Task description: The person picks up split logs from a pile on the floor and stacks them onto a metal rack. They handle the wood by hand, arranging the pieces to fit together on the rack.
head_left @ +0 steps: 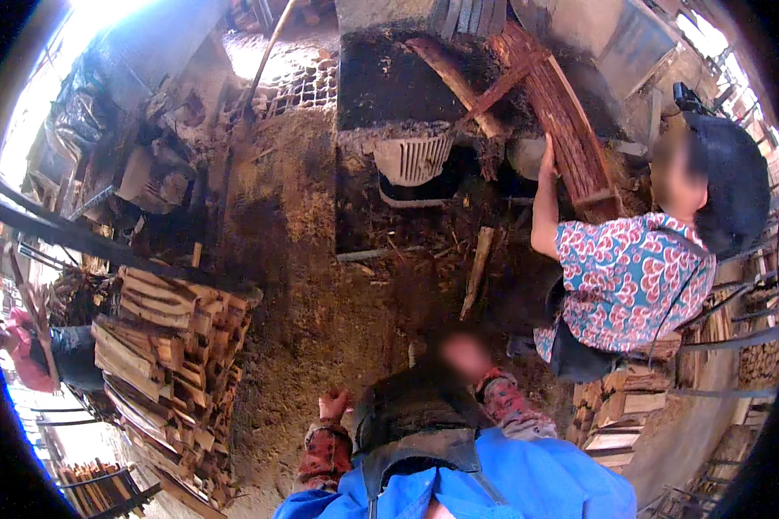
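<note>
Floor (281, 320): brown, beneath us
Left hand (334, 405): apart from stacked wood (177, 359)
Right hand (465, 355): blurred, near a stick (478, 272)
Fingers: state we cannot tell

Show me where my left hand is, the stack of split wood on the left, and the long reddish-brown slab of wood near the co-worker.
Left hand (334, 405): head view, middle of the hand.
Stack of split wood (166, 346): head view, middle of the pile.
Slab of wood (566, 121): head view, middle of its length.
</note>
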